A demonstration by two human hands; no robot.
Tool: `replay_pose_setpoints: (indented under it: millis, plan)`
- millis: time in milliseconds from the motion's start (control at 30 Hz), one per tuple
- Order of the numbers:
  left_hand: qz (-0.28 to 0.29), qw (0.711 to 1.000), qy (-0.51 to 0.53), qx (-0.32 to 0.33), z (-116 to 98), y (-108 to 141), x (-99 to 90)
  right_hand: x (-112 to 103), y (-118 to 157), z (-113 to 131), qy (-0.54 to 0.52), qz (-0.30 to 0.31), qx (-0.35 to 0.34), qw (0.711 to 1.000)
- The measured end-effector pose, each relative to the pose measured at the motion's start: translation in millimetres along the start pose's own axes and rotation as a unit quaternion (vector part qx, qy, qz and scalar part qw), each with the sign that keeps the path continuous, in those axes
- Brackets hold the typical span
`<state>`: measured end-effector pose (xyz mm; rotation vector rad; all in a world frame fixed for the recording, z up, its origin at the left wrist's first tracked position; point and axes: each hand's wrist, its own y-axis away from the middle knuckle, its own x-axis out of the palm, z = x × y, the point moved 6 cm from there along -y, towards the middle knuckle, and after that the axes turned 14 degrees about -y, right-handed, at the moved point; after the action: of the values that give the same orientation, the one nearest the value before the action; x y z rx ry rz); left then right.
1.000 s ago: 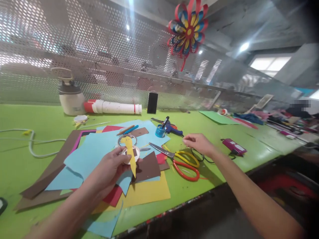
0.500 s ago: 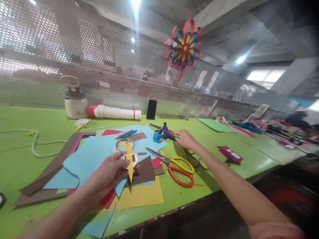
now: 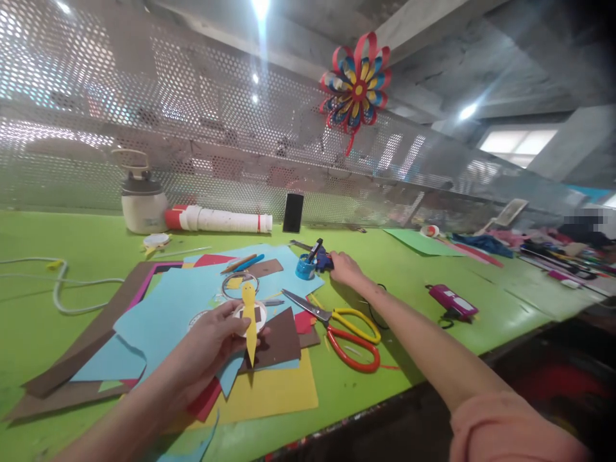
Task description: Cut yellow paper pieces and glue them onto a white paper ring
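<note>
Clearly, over the table (image 3: 409, 340), the right hand (image 3: 346, 269), mid-frame, is the nearer to the glue gun (image 3: 324, 259) immediately left of its fingers, whose closure I cannot tell, while the left hand (image 3: 222, 328), lower centre, pinches the cutout (image 3: 251, 335), long axis near vertical, with a white disc (image 3: 260, 323)

Right hand now on the glue gun.
1.0 s ago the right hand (image 3: 345, 268) was off to the right of the blue glue gun (image 3: 324, 259), over green tabletop; now its fingers are at the gun's handle, covering much of it. Arm reaches farther in, pink sleeve (image 3: 510, 427) now in frame. View shifted: hanging paper flower (image 3: 358, 90) sits lower.
</note>
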<state>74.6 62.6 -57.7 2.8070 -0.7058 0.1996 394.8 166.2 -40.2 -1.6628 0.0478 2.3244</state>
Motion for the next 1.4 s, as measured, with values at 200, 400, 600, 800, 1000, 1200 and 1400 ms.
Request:
replay_pose_setpoints:
  millis: [200,400,600,800,1000,1200,1400]
  plan:
    - [-0.015,1.0,0.002,0.002,-2,3,-1.7,-33,-10,-23,-0.132,-0.029,0.074,0.988]
    - [0.002,1.0,0.01,0.005,-6,5,4.5,-119,4,-43,-0.333,-0.109,0.057,0.935]
    - [-0.033,0.999,-0.021,0.011,-12,10,5.0,-137,84,5,-0.489,-0.113,-0.112,0.858]
    - [-0.078,0.996,-0.03,0.0,-14,9,1.2,-88,148,90,-0.413,0.086,-0.249,0.872]
    - [-0.083,0.995,-0.05,-0.005,-16,10,-0.4,-71,157,98,-0.304,0.096,-0.277,0.906]
    - [-0.118,0.991,-0.067,-0.017,-17,7,-4.1,-56,165,90,-0.233,0.077,-0.328,0.912]
    - [-0.153,0.983,-0.104,-0.022,-14,5,-11.3,-31,170,91,-0.229,0.107,-0.292,0.922]
